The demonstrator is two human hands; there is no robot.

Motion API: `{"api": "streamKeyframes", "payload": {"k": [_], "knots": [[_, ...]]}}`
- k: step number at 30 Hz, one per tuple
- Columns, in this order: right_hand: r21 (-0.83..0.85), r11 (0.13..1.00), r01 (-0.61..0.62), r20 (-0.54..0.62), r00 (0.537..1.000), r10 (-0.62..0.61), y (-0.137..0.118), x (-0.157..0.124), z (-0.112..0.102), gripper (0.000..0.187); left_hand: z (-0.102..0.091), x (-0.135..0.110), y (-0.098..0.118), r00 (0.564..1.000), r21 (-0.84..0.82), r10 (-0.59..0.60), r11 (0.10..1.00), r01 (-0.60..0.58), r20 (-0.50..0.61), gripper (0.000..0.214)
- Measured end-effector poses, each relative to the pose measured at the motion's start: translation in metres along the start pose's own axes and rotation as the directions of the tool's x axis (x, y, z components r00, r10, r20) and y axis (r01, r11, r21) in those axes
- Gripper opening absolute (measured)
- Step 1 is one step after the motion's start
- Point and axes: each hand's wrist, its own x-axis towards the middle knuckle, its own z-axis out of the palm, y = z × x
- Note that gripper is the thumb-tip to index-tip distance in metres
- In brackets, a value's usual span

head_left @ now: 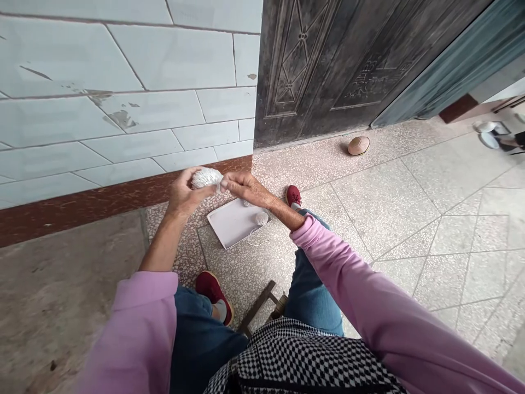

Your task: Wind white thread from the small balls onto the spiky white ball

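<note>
A bundle of shiny white yarn is held up in front of the tiled wall. My left hand is wrapped around its left and lower side, thumb along the bottom. With closed fingers, my right hand pinches the yarn at the bundle's right end; the exact strand between the fingertips is too small to make out. Below the hands, a shallow white tray lies on the floor. In it sits a small white ball of yarn, and another is partly hidden behind my right wrist. A loose strand hangs over the tray's edge.
The wooden stool shows between my legs, with red shoes on either side of the tray. A pinkish rounded object lies near the dark carved door. The tiled wall stands close ahead. White items are at far right.
</note>
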Motion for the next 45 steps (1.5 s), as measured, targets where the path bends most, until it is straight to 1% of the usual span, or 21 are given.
{"api": "streamKeyframes", "payload": {"k": [1,2,4,6,9,11,14,18,20,22,23,25,27,28,31,33,36,38,40,43,45], "knots": [[0.021,1.0,0.005,-0.065,0.998,-0.003,-0.003,0.001,-0.007,0.057,0.004,-0.005,0.004,0.999,0.011,-0.046,0.999,0.046,0.021,0.075],[0.04,0.999,0.017,-0.122,0.992,-0.012,-0.005,0.003,-0.013,0.06,0.009,-0.01,0.01,0.994,-0.007,-0.08,0.997,0.08,0.076,0.075],[0.06,0.997,0.051,-0.202,0.979,-0.038,-0.006,0.004,-0.022,0.067,0.021,-0.02,0.022,0.975,-0.121,-0.097,0.985,0.122,0.198,0.075],[0.051,0.996,0.078,-0.239,0.969,-0.064,-0.003,0.005,-0.026,0.068,0.03,-0.027,0.032,0.961,-0.242,-0.087,0.958,0.153,0.263,0.072],[0.019,0.997,0.075,-0.249,0.966,-0.068,0.004,0.005,-0.023,0.066,0.032,-0.03,0.036,0.96,-0.363,-0.072,0.916,0.171,0.27,0.069],[-0.014,0.999,0.036,-0.242,0.969,-0.038,0.008,0.006,-0.018,0.059,0.027,-0.03,0.035,0.97,-0.418,-0.063,0.894,0.16,0.235,0.07],[-0.101,0.994,-0.031,-0.19,0.982,0.011,0.014,0.007,-0.006,0.046,0.019,-0.027,0.032,0.99,-0.463,-0.026,0.882,0.089,0.141,0.074],[-0.215,0.975,-0.049,-0.011,0.999,0.048,0.024,0.004,0.012,0.04,0.013,-0.02,0.023,0.999,-0.436,-0.006,0.9,-0.01,-0.036,0.075],[-0.231,0.973,-0.016,0.08,0.996,0.035,0.029,0.001,0.021,0.041,0.01,-0.014,0.015,0.992,-0.356,0.012,0.933,-0.058,-0.128,0.076],[-0.207,0.978,0.023,0.14,0.99,0.007,0.031,0.0,0.025,0.045,0.007,-0.007,0.007,0.98,-0.216,0.052,0.972,-0.094,-0.192,0.078],[-0.188,0.982,0.029,0.155,0.988,0.001,0.03,-0.001,0.026,0.046,0.006,-0.004,0.003,0.975,-0.139,0.071,0.985,-0.102,-0.212,0.079],[-0.151,0.989,0.006,0.141,0.99,0.016,0.024,-0.001,0.022,0.046,0.006,0.0,-0.002,0.971,-0.012,0.089,0.996,-0.094,-0.221,0.078],[-0.127,0.991,-0.044,0.081,0.995,0.054,0.016,-0.001,0.014,0.048,0.007,0.001,-0.002,0.979,0.068,0.078,0.996,-0.066,-0.188,0.074],[-0.115,0.991,-0.064,0.041,0.997,0.069,0.011,0.0,0.01,0.048,0.007,0.0,0.0,0.987,0.095,0.063,0.994,-0.049,-0.15,0.071],[-0.059,0.994,-0.093,-0.073,0.993,0.089,0.0,0.0,-0.005,0.057,0.009,-0.008,0.011,1.0,0.145,-0.009,0.989,0.006,0.015,0.064],[-0.011,0.994,-0.104,-0.141,0.985,0.102,-0.005,0.0,-0.013,0.065,0.011,-0.014,0.019,0.985,0.119,-0.071,0.992,0.053,0.157,0.062],[0.057,0.991,-0.119,-0.204,0.97,0.129,-0.007,0.001,-0.021,0.071,0.017,-0.024,0.028,0.937,-0.036,-0.133,0.988,0.152,0.322,0.059],[0.088,0.99,-0.11,-0.224,0.966,0.127,-0.007,0.002,-0.022,0.074,0.022,-0.028,0.03,0.923,-0.142,-0.149,0.967,0.21,0.354,0.06],[0.098,0.99,-0.102,-0.242,0.963,0.123,-0.005,0.005,-0.02,0.075,0.025,-0.03,0.031,0.921,-0.195,-0.163,0.95,0.243,0.354,0.068],[0.09,0.99,-0.112,-0.266,0.955,0.132,0.0,0.009,-0.014,0.078,0.024,-0.032,0.032,0.921,-0.199,-0.168,0.948,0.249,0.351,0.084],[0.087,0.99,-0.113,-0.271,0.954,0.133,0.003,0.012,-0.011,0.077,0.022,-0.032,0.033,0.923,-0.189,-0.16,0.953,0.237,0.35,0.086]]}}
